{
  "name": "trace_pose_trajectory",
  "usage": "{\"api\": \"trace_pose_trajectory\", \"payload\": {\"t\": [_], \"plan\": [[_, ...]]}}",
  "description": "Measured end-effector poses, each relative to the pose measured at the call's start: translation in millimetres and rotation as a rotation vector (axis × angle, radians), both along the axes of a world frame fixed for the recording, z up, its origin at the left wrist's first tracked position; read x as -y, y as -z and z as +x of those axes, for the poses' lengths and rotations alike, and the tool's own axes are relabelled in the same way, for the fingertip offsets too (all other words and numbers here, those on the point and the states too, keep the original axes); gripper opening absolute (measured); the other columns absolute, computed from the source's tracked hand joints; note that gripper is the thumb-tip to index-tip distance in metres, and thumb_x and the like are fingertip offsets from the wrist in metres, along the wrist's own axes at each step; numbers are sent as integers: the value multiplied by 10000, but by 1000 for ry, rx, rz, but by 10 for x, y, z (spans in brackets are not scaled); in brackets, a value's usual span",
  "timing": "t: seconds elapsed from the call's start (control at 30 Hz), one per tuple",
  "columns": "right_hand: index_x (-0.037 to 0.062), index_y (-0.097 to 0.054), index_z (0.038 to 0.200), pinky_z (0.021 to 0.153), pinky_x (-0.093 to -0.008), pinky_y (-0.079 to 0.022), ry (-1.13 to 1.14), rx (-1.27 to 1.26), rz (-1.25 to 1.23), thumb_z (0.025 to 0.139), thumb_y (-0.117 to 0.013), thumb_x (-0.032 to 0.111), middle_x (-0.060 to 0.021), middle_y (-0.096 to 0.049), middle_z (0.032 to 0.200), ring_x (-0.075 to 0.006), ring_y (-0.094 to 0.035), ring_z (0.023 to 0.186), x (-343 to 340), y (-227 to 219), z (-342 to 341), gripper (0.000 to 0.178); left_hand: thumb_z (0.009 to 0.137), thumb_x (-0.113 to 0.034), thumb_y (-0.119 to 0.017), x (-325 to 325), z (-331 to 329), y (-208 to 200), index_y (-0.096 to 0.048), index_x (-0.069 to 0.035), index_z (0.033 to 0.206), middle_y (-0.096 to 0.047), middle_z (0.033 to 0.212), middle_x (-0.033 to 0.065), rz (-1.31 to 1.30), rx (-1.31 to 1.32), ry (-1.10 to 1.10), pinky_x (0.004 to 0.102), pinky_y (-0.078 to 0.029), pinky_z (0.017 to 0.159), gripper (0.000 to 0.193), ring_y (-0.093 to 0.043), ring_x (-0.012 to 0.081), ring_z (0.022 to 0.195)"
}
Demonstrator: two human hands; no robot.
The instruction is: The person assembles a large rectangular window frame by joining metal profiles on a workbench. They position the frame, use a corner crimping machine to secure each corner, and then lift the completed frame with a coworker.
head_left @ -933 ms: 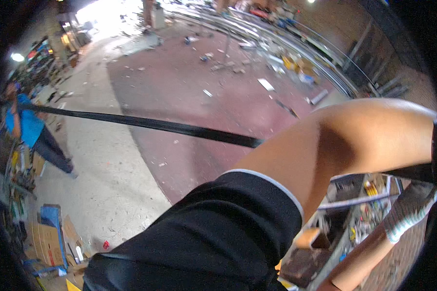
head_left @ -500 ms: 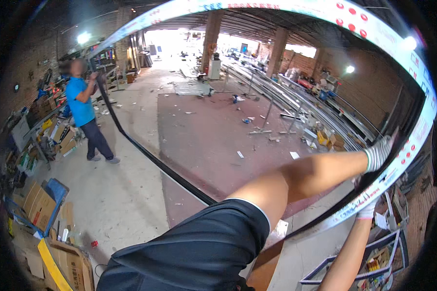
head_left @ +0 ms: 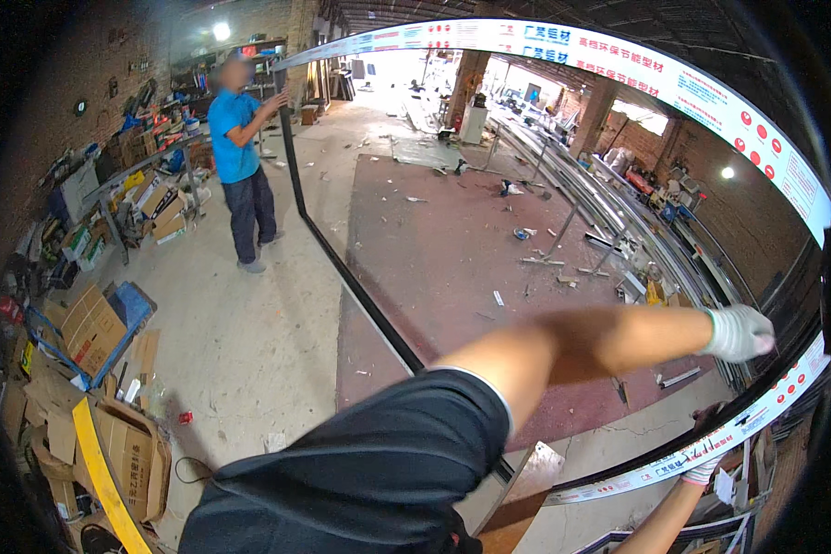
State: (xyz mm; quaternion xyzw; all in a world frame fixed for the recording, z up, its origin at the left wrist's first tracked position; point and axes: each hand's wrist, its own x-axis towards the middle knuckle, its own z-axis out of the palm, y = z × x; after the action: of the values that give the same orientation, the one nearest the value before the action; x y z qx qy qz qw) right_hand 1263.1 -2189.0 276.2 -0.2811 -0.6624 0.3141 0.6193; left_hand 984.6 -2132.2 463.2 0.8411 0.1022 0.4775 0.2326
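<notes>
A large dark rectangular frame (head_left: pixel 355 282), probably for a window or door, stands around the view. Printed white film covers its outer faces. My left hand (head_left: pixel 740 334), in a pale striped glove, is stretched far right beside the frame's inner edge. Its fingers are curled, and anything inside them is hidden. Lower right, my right hand (head_left: pixel 702 469), also gloved, wraps around the film-covered bar with its fingertips on the inner side. A dark break shows in the film near my left hand. At the far left corner a person in a blue T-shirt (head_left: pixel 234 115) holds the upright.
Long metal profiles (head_left: pixel 609 208) lie on stands along the right. Scraps litter the reddish floor sheet (head_left: pixel 434 249). To the left are cardboard boxes (head_left: pixel 92 332), a blue trolley (head_left: pixel 137 309) and a yellow bar (head_left: pixel 102 471). A brown board (head_left: pixel 522 503) stands near my body.
The view has swung left, so the person and frame appear farther right. My left hand has gone from outstretched fingers against the bar to curled ones. My right hand stays on the bar.
</notes>
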Motion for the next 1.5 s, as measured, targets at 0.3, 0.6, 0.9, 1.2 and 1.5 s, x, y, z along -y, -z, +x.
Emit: {"api": "trace_pose_trajectory", "payload": {"t": [0.3, 0.6, 0.9, 1.2, 1.5], "plan": [[174, -304, 1693, 1192, -551, -407, 111, -369, -102, 1123, -503, 433, -78, -378, 1673, -268, -437, 1465, -188, 1, 330, 657, 1082, -542, -603, 1033, -3905, 2383, -681, -27, 1368, -744, 1280, 152, -404, -470, -575, 414, -533, 1029, 595, -685, 267, 1128], [123, -679, 1267, 858, -575, -637, -353, -407, -163, 1069, -527, 516, -85, -766, 1120, -325, -742, 950, -164, -330, 21, 466, 1058, -450, -618, 4387, -6393, 6526, -746, -21, 1043, -756, 869, 122, -1495, -192, -1178, 399, -585, 740, 448, -720, 229, 760], [73, -670, 1160, 691, -367, -615, -22, -375, -139, 1071, -602, 409, -41, -689, 870, -196, -692, 730, -234, -496, -881, 353, 1064, -428, -574, 6498, -6033, 6968, -648, 62, 1330, -774, 965, 219, -1911, -514, -1054, 425, -588, 777, 563, -735, 282, 781], [42, -579, 1467, 755, -320, -607, 2, -457, -83, 1128, -543, 310, -63, -705, 1096, -155, -678, 821, -877, 41, -2128, 433, 1039, -534, -571, 5932, -6185, 6724, -705, -35, 1345, -781, 1193, 195, -1546, -642, -1232, 460, -548, 991, 600, -731, 365, 1116], [21, -662, 1175, 557, -415, -552, 231, -266, -132, 1158, -424, 505, -119, -750, 846, -259, -701, 626, -1170, 646, -2938, 539, 988, -620, -536, 6244, -6024, 7108, -773, -15, 1143, -789, 1080, 230, -1503, -721, -1105, 480, -548, 955, 668, -740, 401, 1063]]}}
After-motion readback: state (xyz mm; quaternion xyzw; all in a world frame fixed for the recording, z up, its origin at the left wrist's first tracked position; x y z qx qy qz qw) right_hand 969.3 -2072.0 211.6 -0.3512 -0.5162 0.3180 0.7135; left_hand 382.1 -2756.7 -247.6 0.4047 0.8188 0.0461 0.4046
